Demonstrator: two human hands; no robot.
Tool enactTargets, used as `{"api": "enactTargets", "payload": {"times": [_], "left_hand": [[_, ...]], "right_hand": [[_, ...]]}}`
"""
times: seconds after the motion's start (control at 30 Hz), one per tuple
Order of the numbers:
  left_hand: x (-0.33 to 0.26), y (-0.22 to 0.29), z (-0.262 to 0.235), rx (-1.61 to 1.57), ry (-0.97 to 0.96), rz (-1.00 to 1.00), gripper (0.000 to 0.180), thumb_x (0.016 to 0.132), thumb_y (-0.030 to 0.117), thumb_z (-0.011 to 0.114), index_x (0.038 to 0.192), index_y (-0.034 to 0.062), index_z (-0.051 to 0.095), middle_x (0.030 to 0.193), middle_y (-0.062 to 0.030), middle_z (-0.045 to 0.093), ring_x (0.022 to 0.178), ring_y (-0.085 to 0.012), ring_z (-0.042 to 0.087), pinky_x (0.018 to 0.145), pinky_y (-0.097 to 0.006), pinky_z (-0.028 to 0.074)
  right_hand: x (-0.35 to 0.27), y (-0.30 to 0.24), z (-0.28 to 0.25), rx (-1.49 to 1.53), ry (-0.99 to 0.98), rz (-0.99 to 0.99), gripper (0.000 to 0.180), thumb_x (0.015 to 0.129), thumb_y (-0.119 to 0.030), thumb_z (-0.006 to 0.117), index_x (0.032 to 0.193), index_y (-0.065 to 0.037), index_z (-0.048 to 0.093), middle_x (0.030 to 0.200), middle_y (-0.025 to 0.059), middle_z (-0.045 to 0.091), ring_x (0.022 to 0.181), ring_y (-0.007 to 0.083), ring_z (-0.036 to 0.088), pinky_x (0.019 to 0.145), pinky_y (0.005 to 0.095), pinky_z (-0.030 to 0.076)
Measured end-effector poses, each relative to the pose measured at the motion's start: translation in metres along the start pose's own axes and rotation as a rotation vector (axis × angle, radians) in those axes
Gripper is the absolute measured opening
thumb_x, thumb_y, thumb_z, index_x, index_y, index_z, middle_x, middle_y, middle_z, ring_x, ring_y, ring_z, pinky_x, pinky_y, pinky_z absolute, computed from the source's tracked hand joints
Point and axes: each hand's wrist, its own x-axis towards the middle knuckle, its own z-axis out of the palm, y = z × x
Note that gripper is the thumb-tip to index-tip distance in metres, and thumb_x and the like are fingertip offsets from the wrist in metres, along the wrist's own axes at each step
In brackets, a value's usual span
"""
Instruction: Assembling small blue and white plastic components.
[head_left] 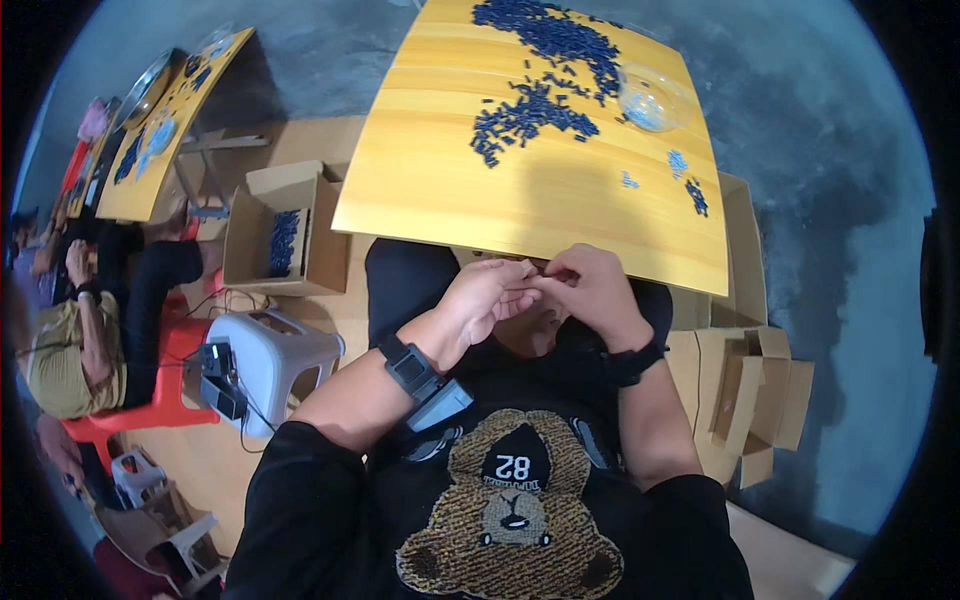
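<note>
My left hand (490, 297) and my right hand (592, 285) meet at the near edge of the yellow wooden table (430, 190), above my lap. Fingertips of both are pinched together around something small and dark, too small and covered to name. On the tabletop lie a large spread of small dark blue cylindrical pieces (535, 118), a little heap of dark pieces (697, 197) at the right, and small light blue pieces (677, 162) beside it. A few pale pieces (629, 180) lie apart. At the far right a clear round bowl (652, 100) holds light blue pieces.
A cardboard box (320, 245) with dark pieces stands left of the table. Near it is a grey plastic stool (285, 350) with black devices and cables. More open cartons (755, 390) stand at right. At far left, people sit by another table (185, 130).
</note>
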Motion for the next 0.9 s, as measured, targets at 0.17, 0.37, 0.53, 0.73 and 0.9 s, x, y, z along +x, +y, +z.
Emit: {"api": "enactTargets", "payload": {"times": [0.17, 0.37, 0.53, 0.73, 0.9], "left_hand": [[-0.047, 0.014, -0.049, -0.210, 0.111, -0.051, 0.018, 0.089, 0.019, 0.053, 0.090, 0.0035, 0.062, 0.077, -0.0068, 0.066, 0.067, -0.0143, 0.064, 0.059, -0.023, 0.052], [-0.107, 0.059, -0.170, -0.209, 0.265, 0.298, 0.018, 0.091, 0.019, 0.049, 0.085, 0.0035, 0.056, 0.072, -0.0056, 0.062, 0.062, -0.0146, 0.062, 0.052, -0.023, 0.053], [-0.141, 0.159, -0.273, -0.487, 0.613, 0.702, 0.026, 0.094, 0.021, 0.042, 0.094, -0.0040, 0.049, 0.088, -0.0166, 0.061, 0.080, -0.0259, 0.063, 0.068, -0.029, 0.056], [-0.113, 0.167, -0.208, -0.371, 0.452, 0.732, 0.016, 0.090, 0.010, 0.049, 0.096, -0.0034, 0.054, 0.089, -0.0121, 0.063, 0.077, -0.0176, 0.064, 0.063, -0.021, 0.055], [-0.070, 0.133, -0.069, -0.058, 0.035, 0.571, 0.031, 0.091, 0.014, 0.049, 0.117, -0.0021, 0.049, 0.096, -0.0127, 0.064, 0.076, -0.0148, 0.064, 0.062, -0.021, 0.054]], "right_hand": [[-0.003, 0.005, 0.001, -0.002, 0.075, 0.014, 0.012, 0.069, -0.013, 0.066, 0.073, -0.002, 0.063, 0.066, 0.0112, 0.057, 0.062, 0.0252, 0.056, 0.056, 0.0333, 0.045], [-0.003, 0.004, 0.009, -0.071, 0.076, 0.006, 0.009, 0.070, -0.012, 0.066, 0.071, -0.004, 0.061, 0.065, 0.0090, 0.053, 0.061, 0.0234, 0.055, 0.055, 0.0318, 0.043], [-0.001, 0.005, 0.011, -0.097, 0.076, -0.005, 0.010, 0.069, -0.012, 0.067, 0.071, -0.005, 0.061, 0.063, 0.0079, 0.051, 0.058, 0.0221, 0.052, 0.053, 0.0310, 0.041], [-0.001, 0.002, 0.010, -0.062, 0.081, 0.046, 0.010, 0.068, -0.011, 0.068, 0.071, -0.005, 0.061, 0.064, 0.0076, 0.052, 0.056, 0.0213, 0.053, 0.051, 0.0294, 0.042], [0.001, 0.011, 0.012, -0.115, 0.134, 0.062, 0.010, 0.067, -0.012, 0.069, 0.070, -0.007, 0.061, 0.064, 0.0069, 0.052, 0.057, 0.0217, 0.054, 0.052, 0.0296, 0.043]]}}
